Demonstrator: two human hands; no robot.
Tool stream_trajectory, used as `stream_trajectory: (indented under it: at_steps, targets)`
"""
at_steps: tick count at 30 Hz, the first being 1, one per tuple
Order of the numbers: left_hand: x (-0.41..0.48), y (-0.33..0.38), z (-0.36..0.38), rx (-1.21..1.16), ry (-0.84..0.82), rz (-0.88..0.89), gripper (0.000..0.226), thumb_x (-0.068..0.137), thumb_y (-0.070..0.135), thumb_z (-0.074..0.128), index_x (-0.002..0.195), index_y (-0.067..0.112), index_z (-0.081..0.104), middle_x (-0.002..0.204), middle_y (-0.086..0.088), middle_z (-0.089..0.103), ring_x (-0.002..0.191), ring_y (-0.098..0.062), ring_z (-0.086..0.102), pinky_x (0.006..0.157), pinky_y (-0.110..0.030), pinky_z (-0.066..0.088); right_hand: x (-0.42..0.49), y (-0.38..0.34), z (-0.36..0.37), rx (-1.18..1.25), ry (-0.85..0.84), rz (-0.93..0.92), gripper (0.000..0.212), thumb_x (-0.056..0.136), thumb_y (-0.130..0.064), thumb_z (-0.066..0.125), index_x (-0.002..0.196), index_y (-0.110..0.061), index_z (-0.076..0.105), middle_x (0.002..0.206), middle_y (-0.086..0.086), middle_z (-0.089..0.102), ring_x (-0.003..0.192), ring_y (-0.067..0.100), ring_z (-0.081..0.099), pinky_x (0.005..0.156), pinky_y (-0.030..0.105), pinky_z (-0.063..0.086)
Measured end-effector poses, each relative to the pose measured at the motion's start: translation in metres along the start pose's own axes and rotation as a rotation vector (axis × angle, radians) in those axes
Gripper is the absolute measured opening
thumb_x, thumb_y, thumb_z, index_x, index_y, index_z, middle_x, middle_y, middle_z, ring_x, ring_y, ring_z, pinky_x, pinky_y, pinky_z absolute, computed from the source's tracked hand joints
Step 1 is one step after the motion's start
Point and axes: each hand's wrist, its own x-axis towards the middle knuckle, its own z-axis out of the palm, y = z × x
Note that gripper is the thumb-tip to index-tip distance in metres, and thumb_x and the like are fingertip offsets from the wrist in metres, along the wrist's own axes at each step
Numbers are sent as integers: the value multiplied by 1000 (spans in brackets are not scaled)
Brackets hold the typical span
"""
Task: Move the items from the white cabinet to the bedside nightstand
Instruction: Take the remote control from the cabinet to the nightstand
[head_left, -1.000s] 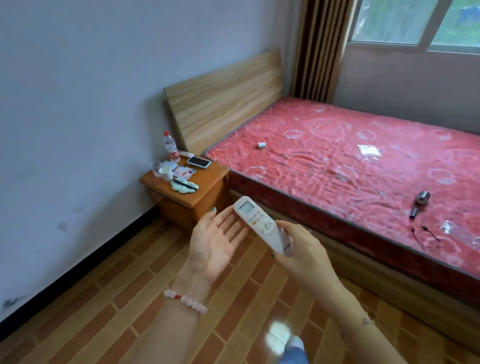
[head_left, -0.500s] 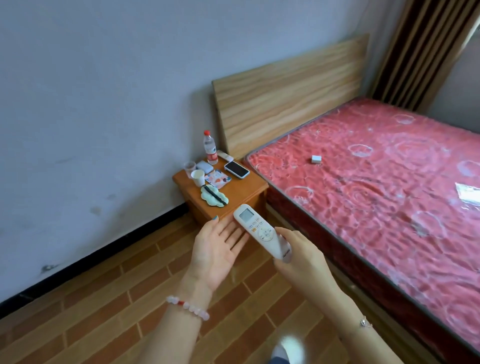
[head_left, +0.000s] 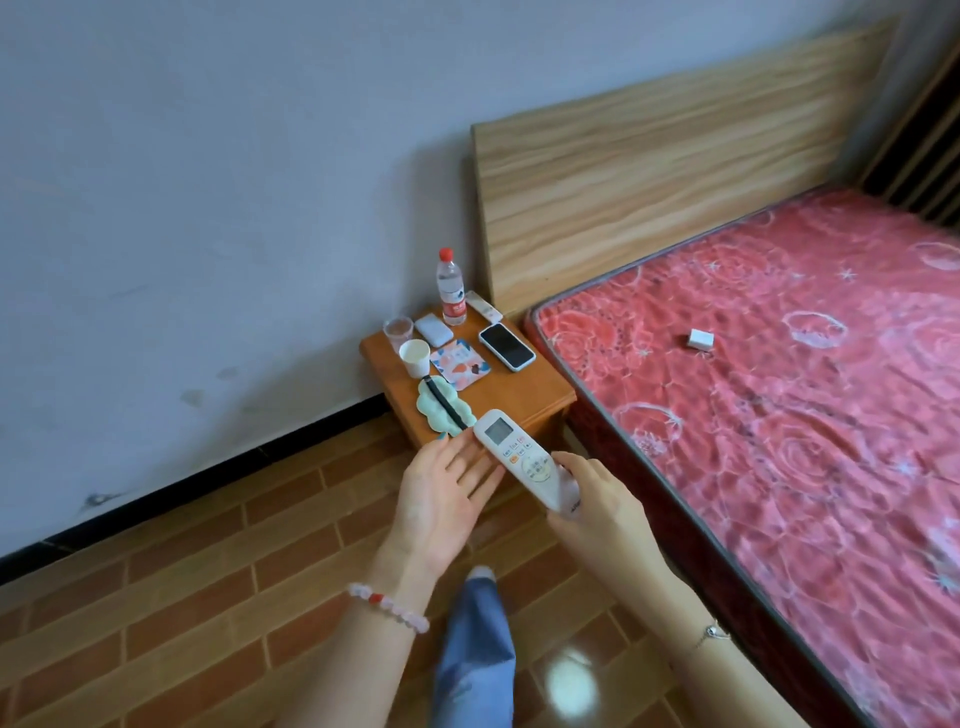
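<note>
My right hand (head_left: 597, 499) grips the lower end of a white remote control (head_left: 517, 451), its screen end pointing toward the wooden nightstand (head_left: 524, 400). My left hand (head_left: 441, 493) is open, palm up, just left of the remote, its fingers touching or nearly touching it. On the nightstand lie a phone (head_left: 506, 346), a water bottle (head_left: 451, 287), a paper cup (head_left: 414, 358), a clear cup (head_left: 398, 330), a patterned coaster (head_left: 460, 364), a white case (head_left: 434, 330), a second remote (head_left: 484, 305) and a green cloud-shaped tray (head_left: 441, 410) with a black pen. The white cabinet is out of view.
A bed with a red mattress (head_left: 779, 389) and wooden headboard (head_left: 649, 171) stands right of the nightstand; a small white box (head_left: 701, 339) lies on it. A grey wall (head_left: 208, 208) runs behind. My jeans leg and shoe (head_left: 472, 639) are over the brick-pattern floor.
I have walked closer to the nightstand and the view has swung left, away from the window. Both hands keep the same pose with the remote.
</note>
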Motion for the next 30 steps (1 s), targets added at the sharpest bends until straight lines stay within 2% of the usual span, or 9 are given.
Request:
stream_trajectory:
  at_steps: [7, 10, 14, 19, 22, 24, 26, 28, 30]
  targets:
    - [119, 54, -4, 31, 1, -107, 48, 102, 33, 27, 141, 6, 37, 146, -12, 42, 137, -27, 35, 106, -39, 33, 115, -4, 24, -9, -43, 103, 49, 82, -27, 63, 129, -22, 49, 117, -7, 55, 102, 14, 55, 77, 25, 47]
    - [160, 81, -4, 132, 3, -118, 46, 103, 33, 28, 141, 8, 36, 139, -12, 47, 130, -26, 43, 94, -37, 43, 160, -10, 37, -4, -87, 157, 48, 83, -28, 63, 129, -22, 49, 120, -7, 55, 103, 13, 56, 69, 15, 43]
    - [208, 111, -4, 138, 17, -182, 46, 103, 33, 27, 141, 8, 37, 143, -11, 44, 136, -27, 37, 107, -42, 33, 209, -14, 54, -3, -139, 198, 49, 85, -30, 62, 131, -24, 46, 124, -8, 54, 107, 12, 56, 54, 8, 36]
    - [260, 127, -18, 161, 63, -236, 37, 101, 34, 34, 129, 12, 47, 138, -10, 49, 132, -28, 42, 103, -42, 38, 259, -6, 76, -6, -211, 270, 47, 85, -27, 61, 130, -25, 46, 126, -8, 54, 105, 12, 57, 51, 5, 37]
    - [285, 136, -23, 343, 117, -189, 31, 101, 29, 39, 125, 12, 50, 130, -7, 55, 120, -23, 53, 98, -39, 43, 288, 12, 91, 18, -229, 322, 43, 87, -26, 58, 129, -23, 49, 125, -6, 56, 106, 15, 56, 57, 9, 34]
    - [298, 143, -26, 507, 146, -137, 33, 100, 27, 43, 129, 13, 49, 130, -5, 56, 117, -18, 55, 98, -35, 45, 310, 29, 105, 21, -232, 368, 38, 90, -26, 53, 127, -22, 50, 125, -2, 57, 107, 18, 56, 64, 19, 34]
    - [309, 150, -29, 718, 163, -55, 35, 100, 28, 43, 133, 18, 47, 128, 1, 55, 119, -13, 54, 91, -23, 48, 333, 48, 123, 15, -248, 436, 37, 91, -26, 50, 128, -21, 49, 125, 1, 56, 106, 21, 56, 66, 21, 37]
    - [316, 154, -34, 928, 149, 58, 29, 100, 30, 42, 129, 28, 46, 118, 19, 54, 111, 4, 53, 73, -5, 45, 353, 65, 141, -4, -276, 462, 42, 89, -23, 53, 130, -18, 47, 123, 3, 53, 104, 24, 56, 68, 24, 37]
    - [320, 155, -38, 1115, 140, 158, 26, 100, 28, 43, 124, 36, 42, 110, 35, 43, 98, 25, 45, 66, 4, 37, 370, 79, 160, -24, -302, 471, 45, 87, -22, 55, 131, -15, 47, 120, 6, 50, 101, 25, 55, 68, 24, 37]
